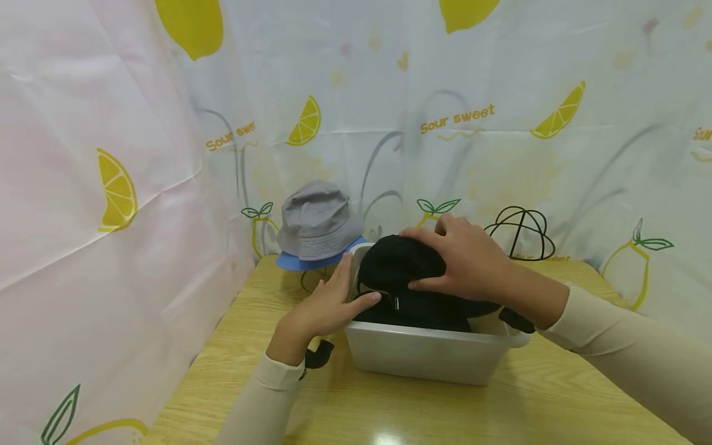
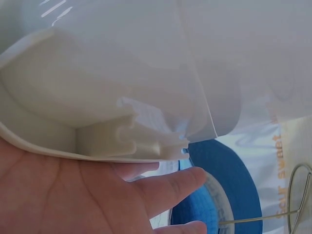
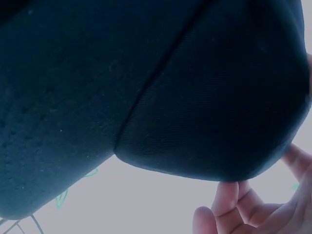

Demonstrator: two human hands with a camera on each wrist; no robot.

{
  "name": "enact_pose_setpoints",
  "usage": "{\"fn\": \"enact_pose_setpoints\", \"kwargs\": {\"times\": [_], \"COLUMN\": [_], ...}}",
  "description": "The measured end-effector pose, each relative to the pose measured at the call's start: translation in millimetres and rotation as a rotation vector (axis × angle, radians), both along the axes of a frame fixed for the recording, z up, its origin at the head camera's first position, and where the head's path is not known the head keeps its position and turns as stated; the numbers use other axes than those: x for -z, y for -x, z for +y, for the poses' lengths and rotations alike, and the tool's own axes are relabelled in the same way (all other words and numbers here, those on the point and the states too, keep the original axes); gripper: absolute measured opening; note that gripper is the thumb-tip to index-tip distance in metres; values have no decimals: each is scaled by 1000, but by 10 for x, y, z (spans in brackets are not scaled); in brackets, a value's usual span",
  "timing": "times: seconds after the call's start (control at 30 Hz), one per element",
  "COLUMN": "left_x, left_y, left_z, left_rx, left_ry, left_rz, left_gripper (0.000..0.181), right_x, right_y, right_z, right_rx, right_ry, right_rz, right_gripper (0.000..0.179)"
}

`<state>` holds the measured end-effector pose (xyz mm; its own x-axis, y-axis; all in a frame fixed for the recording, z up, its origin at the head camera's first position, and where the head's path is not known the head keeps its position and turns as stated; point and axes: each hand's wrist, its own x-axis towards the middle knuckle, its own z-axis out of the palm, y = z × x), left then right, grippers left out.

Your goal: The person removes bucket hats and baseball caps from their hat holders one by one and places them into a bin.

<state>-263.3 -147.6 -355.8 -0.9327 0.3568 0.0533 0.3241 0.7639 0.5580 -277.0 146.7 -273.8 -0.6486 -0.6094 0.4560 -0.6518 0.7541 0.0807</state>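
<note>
My right hand [image 1: 473, 256] grips the rounded crown of a black cap [image 1: 397, 262], thumb on the near side and fingers over the top. Seen from the right wrist, the cap [image 3: 209, 97] fills most of the picture, with a seam across it and fingertips at its lower edge. More black fabric [image 1: 425, 312] with a small metal buckle lies beneath, inside a white plastic bin [image 1: 423, 352]. At the bin's left end rests my left hand [image 1: 325, 306], its fingers extended. The left wrist view has that palm [image 2: 73, 195] against the bin's rim [image 2: 92, 158].
Behind the bin on the left, a grey bucket hat [image 1: 319, 222] sits over a blue hat [image 1: 289, 262] on a wire stand [image 1: 306, 281]. A black wire hat stand [image 1: 520, 235] stands at the back right. The wooden table [image 1: 233, 377] meets lemon-print cloth walls [image 1: 167, 123].
</note>
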Motion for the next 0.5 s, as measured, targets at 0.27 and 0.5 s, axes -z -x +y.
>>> {"fn": "enact_pose_setpoints", "kwargs": {"times": [0.27,0.5], "left_x": [-5,13], "left_y": [13,24], "left_z": [-12,-11], "left_rx": [-1,3], "left_ry": [19,9], "left_rz": [7,11], "left_gripper": [114,118], "right_x": [36,129], "right_y": [-52,85], "right_z": [-55,-92], "right_rx": [-16,0], "right_ry": [-13,-45], "right_rz": [-91,-174], "right_gripper": [86,88]}}
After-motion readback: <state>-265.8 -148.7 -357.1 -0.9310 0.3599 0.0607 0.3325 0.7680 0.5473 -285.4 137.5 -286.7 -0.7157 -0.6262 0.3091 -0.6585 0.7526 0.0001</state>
